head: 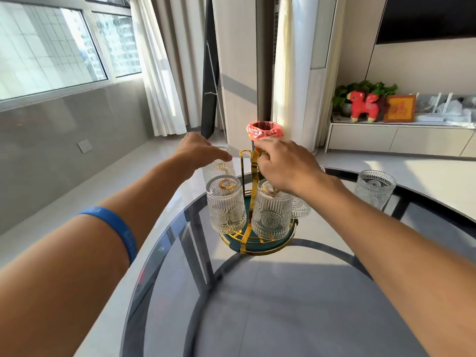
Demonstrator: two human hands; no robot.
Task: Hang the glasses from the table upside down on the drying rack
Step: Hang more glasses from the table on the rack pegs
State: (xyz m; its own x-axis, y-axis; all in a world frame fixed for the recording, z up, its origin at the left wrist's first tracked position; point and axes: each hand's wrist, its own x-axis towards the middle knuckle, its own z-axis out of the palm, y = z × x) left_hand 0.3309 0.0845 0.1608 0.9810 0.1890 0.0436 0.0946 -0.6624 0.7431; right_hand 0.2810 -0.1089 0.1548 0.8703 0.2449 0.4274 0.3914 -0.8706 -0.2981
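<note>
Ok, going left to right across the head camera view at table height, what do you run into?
Blue wristband → left hand on the back-left glass → front-left hung glass → gold rack handle → right hand → upright glass on the table.

A big window fills the left wall, and bright sun comes in. Below it the wall is grey, with a white socket on it. White curtains hang beside the window. The floor is pale and shiny. A tall white unit stands in the middle. On the right, a low white cabinet holds a red toy horse, a green plant and a gold picture. Above them hangs a dark screen. A bin with a pink bag stands on the floor.
</note>
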